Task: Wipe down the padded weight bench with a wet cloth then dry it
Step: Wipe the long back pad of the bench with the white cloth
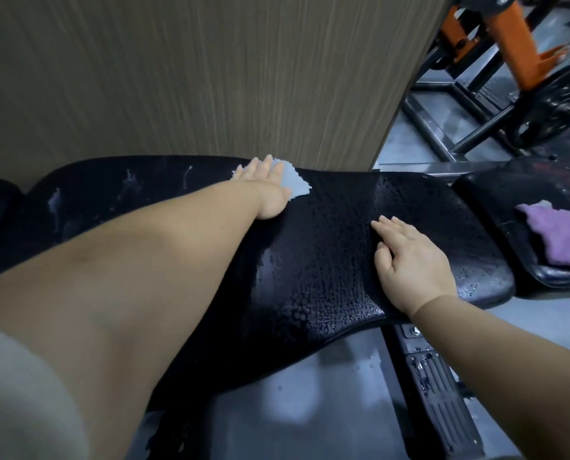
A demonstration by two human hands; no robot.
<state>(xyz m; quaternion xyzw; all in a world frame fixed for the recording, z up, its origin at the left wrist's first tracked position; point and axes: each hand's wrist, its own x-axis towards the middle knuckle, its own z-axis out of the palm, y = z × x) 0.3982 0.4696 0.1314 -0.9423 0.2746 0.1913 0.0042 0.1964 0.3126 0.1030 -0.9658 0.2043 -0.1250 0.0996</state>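
Note:
The black padded bench point(313, 260) runs left to right across the view, its surface wet and beaded with water. My left hand point(265, 187) reaches to the far edge and presses flat with straight fingers on a light blue cloth point(293, 184). My right hand point(409, 260) rests flat on the near right part of the pad, fingers straight. A purple cloth point(562, 237) lies loose on the separate seat pad point(509, 194) at the right.
A wood-grain wall panel point(194, 78) stands right behind the bench. Orange and black gym machine frames point(509, 61) fill the upper right. The bench's metal base with a ribbed foot plate point(442, 393) sits on the grey floor at the lower right.

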